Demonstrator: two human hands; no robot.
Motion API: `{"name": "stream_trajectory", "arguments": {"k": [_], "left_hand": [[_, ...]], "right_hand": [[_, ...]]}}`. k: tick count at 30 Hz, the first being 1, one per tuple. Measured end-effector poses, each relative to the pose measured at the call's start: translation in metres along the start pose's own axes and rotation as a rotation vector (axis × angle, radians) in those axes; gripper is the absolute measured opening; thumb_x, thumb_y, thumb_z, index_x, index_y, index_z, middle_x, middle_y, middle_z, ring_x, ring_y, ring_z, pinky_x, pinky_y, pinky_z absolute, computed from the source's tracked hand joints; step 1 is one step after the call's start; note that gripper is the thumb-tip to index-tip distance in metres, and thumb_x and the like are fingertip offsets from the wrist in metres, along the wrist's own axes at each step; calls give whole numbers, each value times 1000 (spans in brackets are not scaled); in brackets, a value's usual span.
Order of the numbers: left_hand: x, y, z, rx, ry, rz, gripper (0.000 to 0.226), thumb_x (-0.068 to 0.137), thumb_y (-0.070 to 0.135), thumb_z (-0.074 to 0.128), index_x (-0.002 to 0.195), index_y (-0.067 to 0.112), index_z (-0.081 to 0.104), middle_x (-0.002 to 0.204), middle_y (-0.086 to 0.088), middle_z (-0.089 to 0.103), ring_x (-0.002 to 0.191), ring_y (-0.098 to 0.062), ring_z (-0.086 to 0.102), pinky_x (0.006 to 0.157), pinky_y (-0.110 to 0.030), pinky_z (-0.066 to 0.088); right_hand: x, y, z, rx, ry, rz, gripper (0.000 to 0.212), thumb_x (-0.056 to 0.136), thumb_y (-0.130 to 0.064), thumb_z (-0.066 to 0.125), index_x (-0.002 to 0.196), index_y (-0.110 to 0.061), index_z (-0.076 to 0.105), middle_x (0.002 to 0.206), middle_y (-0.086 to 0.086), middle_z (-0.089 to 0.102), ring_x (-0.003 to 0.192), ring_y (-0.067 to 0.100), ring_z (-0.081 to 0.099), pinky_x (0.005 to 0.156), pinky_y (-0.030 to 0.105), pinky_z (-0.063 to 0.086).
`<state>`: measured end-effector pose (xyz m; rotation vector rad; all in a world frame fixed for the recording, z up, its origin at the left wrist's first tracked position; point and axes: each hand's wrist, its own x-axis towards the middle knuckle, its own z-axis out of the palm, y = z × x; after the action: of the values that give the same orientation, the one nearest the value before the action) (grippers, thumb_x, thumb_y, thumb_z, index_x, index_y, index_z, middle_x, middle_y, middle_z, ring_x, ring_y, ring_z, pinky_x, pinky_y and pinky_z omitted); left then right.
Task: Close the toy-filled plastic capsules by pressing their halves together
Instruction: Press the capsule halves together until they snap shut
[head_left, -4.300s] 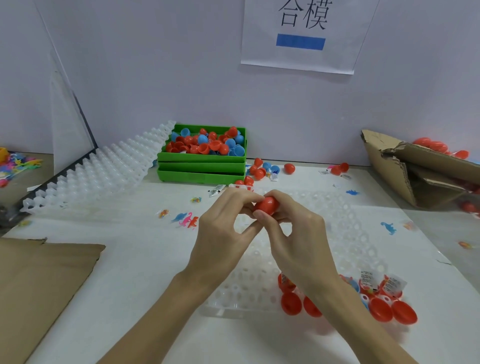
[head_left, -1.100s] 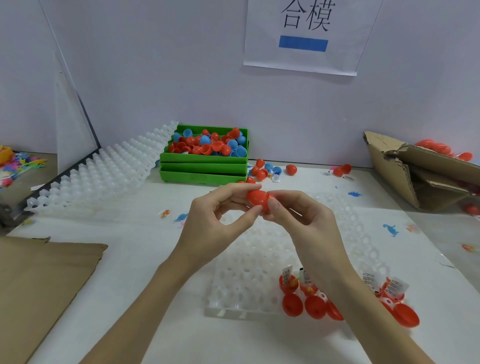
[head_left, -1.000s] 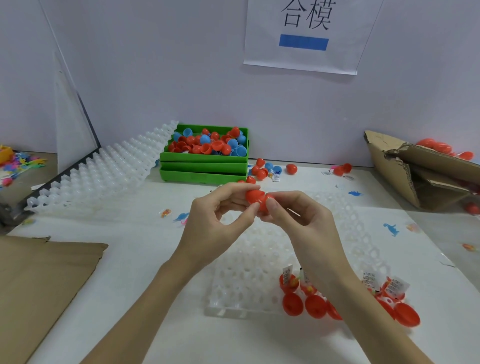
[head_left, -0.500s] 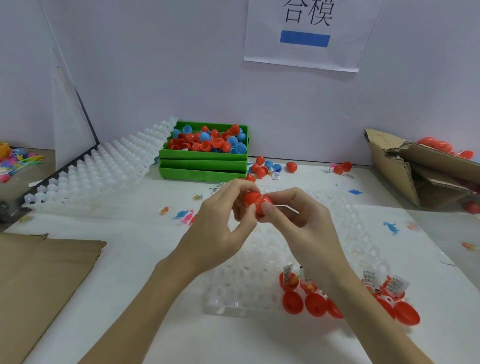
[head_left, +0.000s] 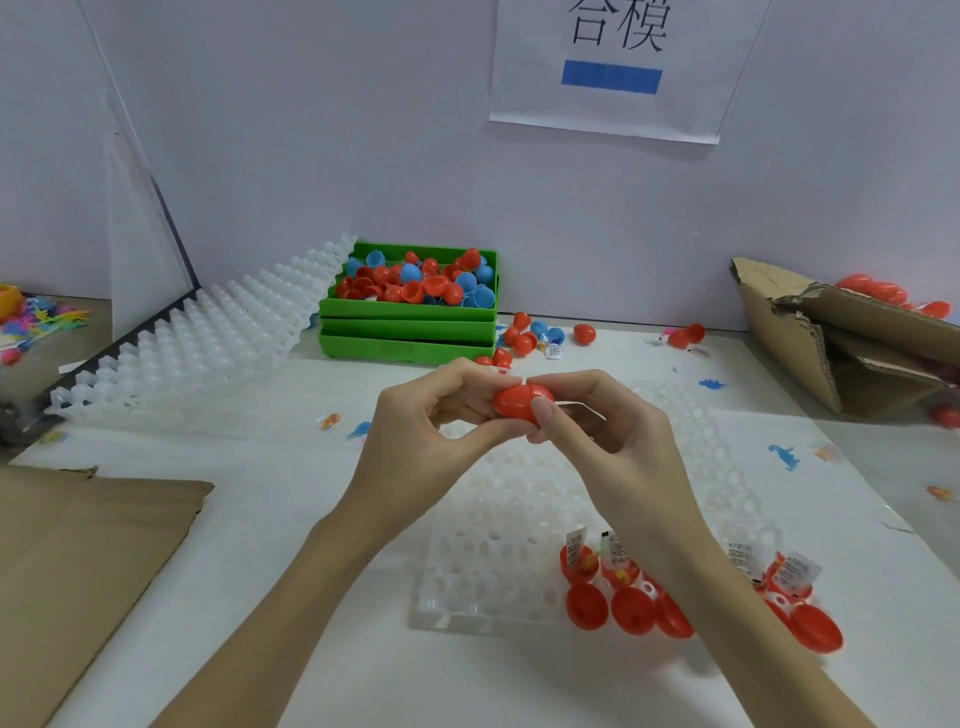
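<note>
**Red capsule held between both hands above the tray**

One red capsule (head_left: 517, 402) sits between the two hands, in the air above the far part of the clear tray (head_left: 493, 525) on the desk (head_left: 291, 525). The left hand (head_left: 431, 431) pinches its left half between thumb and curled fingers; the right hand (head_left: 608, 436) pinches the right half the same way, thumb across the front. A seam line runs across the capsule's top where the halves meet. It looks glossy, egg-shaped, lying sideways.

Half a second ago the capsule was more hidden by the fingers and the thumbs overlapped; now more of the red shell shows and the hands sit a little further apart. About four seconds ago they held a red capsule in much the same spot.

At the tray's near right corner stand open red halves (head_left: 631, 608), at least five showing, several with white labelled packets (head_left: 574, 551) sticking up; the right forearm hides some.

Beyond, two stacked green bins (head_left: 405, 332) hold red and blue halves. A second tray (head_left: 202, 348) leans at left. Loose capsules (head_left: 584, 332) lie beside the bins. Two cardboard pieces: one flat (head_left: 78, 551) at left, one box (head_left: 831, 348) at right.
</note>
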<state>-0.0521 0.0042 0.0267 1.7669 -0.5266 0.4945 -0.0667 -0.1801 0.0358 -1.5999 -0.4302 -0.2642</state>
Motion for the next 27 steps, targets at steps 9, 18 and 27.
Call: {"name": "stream_trajectory", "arguments": {"k": [9, 18, 27], "left_hand": [[-2, -4, 5, -41, -3, -18, 37, 78, 17, 89, 114, 19, 78, 102, 9, 80, 93, -16, 78, 87, -28, 62], [-7, -7, 17, -1, -18, 34, 48, 92, 10, 76, 139, 14, 66, 122, -1, 69, 109, -29, 69, 101, -45, 57], [-21, 5, 43, 218, 179, 63, 66, 89, 12, 80, 149, 14, 55, 137, 3, 66, 127, -14, 63, 107, -29, 50]], "right_hand": [[3, 1, -7, -29, -43, 16, 17, 95, -8, 72, 111, -12, 73, 100, -3, 79, 94, 15, 76, 81, 21, 58], [2, -1, -6, 47, -1, 26, 16, 91, -9, 77, 106, -15, 71, 99, -6, 80, 92, 13, 77, 78, 15, 56], [-8, 7, 16, 117, 140, 82, 17, 87, -10, 83, 97, -13, 70, 99, 1, 78, 91, 21, 77, 82, 25, 60]]}}
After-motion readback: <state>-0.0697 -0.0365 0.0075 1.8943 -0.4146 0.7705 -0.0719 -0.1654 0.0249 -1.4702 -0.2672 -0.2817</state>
